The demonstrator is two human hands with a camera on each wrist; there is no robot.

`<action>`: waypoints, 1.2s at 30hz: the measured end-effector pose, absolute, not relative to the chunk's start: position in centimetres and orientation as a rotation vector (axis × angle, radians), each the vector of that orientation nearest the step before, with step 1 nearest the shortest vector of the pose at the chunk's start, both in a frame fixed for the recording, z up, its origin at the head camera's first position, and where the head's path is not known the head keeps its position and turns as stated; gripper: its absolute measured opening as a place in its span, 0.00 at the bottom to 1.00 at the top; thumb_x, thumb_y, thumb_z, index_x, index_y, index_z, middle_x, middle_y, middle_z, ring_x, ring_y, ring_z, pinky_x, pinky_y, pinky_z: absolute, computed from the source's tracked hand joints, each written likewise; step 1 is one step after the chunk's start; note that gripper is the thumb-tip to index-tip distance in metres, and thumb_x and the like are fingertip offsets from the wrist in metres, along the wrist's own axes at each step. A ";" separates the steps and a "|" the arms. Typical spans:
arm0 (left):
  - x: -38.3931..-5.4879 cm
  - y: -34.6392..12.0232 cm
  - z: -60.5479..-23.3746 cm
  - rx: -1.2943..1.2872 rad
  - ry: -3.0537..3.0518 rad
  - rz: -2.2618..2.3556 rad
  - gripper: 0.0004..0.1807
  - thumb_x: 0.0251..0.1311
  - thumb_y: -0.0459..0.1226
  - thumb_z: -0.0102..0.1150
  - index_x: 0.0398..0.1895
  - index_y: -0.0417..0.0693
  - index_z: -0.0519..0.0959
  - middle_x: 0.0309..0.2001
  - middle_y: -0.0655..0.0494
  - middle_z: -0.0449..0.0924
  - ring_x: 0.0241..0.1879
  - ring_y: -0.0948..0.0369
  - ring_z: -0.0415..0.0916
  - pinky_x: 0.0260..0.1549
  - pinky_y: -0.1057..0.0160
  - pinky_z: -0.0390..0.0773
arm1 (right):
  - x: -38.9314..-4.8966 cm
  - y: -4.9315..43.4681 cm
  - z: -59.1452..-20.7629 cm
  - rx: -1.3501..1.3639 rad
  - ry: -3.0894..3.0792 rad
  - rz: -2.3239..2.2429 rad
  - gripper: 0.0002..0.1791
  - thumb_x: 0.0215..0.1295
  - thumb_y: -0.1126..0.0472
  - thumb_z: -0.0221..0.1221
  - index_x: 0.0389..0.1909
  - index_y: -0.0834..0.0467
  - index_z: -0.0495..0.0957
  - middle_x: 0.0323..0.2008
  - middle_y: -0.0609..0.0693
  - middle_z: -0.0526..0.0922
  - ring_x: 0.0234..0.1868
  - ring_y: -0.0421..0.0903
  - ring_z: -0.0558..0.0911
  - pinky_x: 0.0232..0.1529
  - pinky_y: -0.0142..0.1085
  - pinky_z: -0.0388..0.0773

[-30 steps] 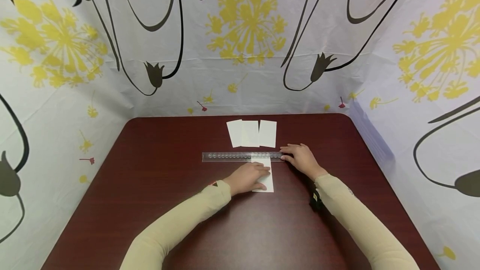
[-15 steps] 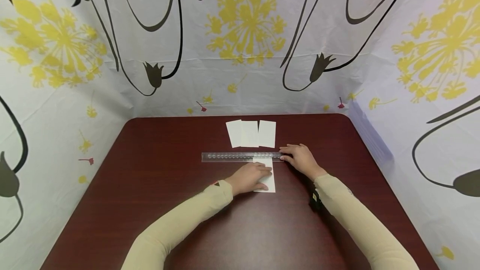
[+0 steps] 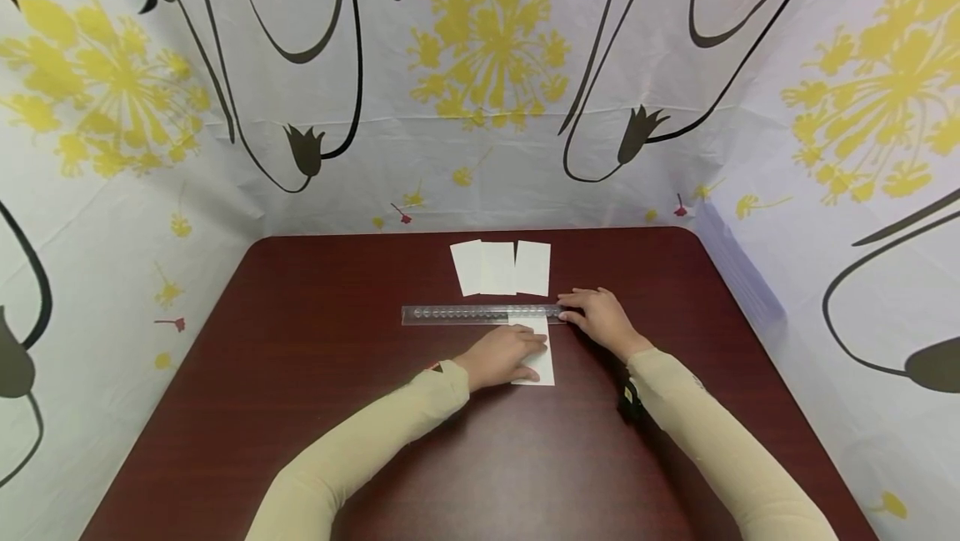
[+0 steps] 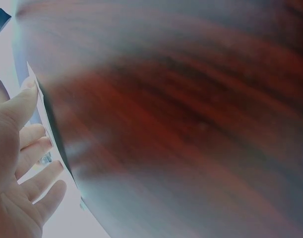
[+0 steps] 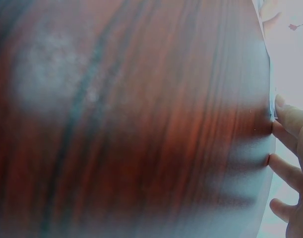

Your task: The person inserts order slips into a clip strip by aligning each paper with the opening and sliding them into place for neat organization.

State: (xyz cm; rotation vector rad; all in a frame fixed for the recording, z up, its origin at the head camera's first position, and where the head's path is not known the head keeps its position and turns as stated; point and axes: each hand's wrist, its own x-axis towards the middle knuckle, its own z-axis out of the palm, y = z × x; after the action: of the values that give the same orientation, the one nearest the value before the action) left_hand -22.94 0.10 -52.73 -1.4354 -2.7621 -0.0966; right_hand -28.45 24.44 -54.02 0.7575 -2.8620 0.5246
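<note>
A clear plastic ruler (image 3: pixel 450 315) lies crosswise on the table, its right end between the thumb and fingers of my right hand (image 3: pixel 603 320). Just below the ruler, my left hand (image 3: pixel 498 358) rests on a white card (image 3: pixel 545 370) with its fingers extended. The card's far end reaches the ruler, and part of the card is hidden under the hand. The left wrist view has the left hand (image 4: pixel 22 158) at its left border, along the card's pale edge. In the right wrist view, the right hand's thumb and index finger (image 5: pixel 285 134) meet at the ruler's end.
Beyond the ruler lie three white cards in a row: a tilted left card (image 3: pixel 467 267), a middle card (image 3: pixel 498 268) and a right card (image 3: pixel 533 268). The dark red wooden table (image 3: pixel 337 274) is bounded by a patterned white cloth (image 3: pixel 360 166) at the back and sides.
My left hand and the white card under it have slid slightly to the right along the ruler. The right hand and the ruler have stayed in place.
</note>
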 end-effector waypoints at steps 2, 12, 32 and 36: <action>-22.9 0.1 -52.7 -1.434 -2.762 -0.089 0.31 0.62 0.58 0.58 0.63 0.52 0.77 0.67 0.58 0.76 0.67 0.56 0.73 0.68 0.60 0.71 | -28.4 24.4 -54.0 0.755 -2.864 0.527 0.20 0.65 0.52 0.63 0.55 0.57 0.83 0.58 0.54 0.84 0.65 0.57 0.78 0.67 0.66 0.65; -22.9 0.4 -52.8 -1.424 -2.794 -0.090 0.31 0.62 0.58 0.59 0.63 0.52 0.77 0.67 0.59 0.75 0.68 0.57 0.72 0.69 0.60 0.70 | -28.4 24.4 -54.0 0.756 -2.863 0.533 0.20 0.66 0.52 0.63 0.55 0.57 0.83 0.58 0.54 0.84 0.65 0.57 0.77 0.67 0.66 0.65; -22.9 0.6 -52.7 -1.409 -2.815 -0.084 0.30 0.62 0.58 0.59 0.63 0.53 0.77 0.67 0.59 0.75 0.68 0.57 0.71 0.70 0.61 0.69 | -28.5 24.5 -54.1 0.756 -2.861 0.518 0.20 0.66 0.52 0.63 0.55 0.56 0.83 0.58 0.53 0.84 0.65 0.57 0.78 0.66 0.64 0.67; -22.9 0.7 -52.6 -1.410 -2.808 -0.091 0.30 0.62 0.58 0.59 0.63 0.53 0.77 0.67 0.59 0.75 0.68 0.57 0.71 0.69 0.60 0.70 | -28.5 24.5 -54.1 0.746 -2.863 0.520 0.20 0.66 0.51 0.63 0.55 0.56 0.83 0.58 0.53 0.84 0.65 0.57 0.78 0.66 0.64 0.67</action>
State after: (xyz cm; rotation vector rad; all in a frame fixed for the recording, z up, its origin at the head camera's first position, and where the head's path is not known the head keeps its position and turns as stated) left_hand -22.86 0.66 -52.58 -1.4101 -2.8079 -0.0910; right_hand -28.54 24.46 -54.12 0.7464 -2.8632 0.5204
